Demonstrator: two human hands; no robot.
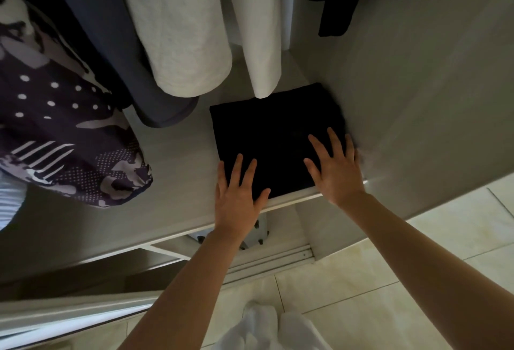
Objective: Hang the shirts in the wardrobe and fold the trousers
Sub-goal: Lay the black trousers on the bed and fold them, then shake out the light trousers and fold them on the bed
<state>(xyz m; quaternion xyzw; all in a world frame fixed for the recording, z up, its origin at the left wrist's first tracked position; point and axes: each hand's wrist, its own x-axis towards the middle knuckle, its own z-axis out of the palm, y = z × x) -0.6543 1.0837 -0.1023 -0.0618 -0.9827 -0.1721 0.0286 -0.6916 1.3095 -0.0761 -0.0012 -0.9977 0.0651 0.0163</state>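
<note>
Wardrobe shelf, perhaps folded trousers, left hand, right hand flat

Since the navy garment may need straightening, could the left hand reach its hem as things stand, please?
Probably yes: the left hand rests flat on the folded trousers, with only bare shelf between it and the navy garment.

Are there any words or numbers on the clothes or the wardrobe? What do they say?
No text can be read anywhere.
The folded black garment is plain, and the dark hanging garment with white dots and stripes carries only a pattern, no letters.
</note>
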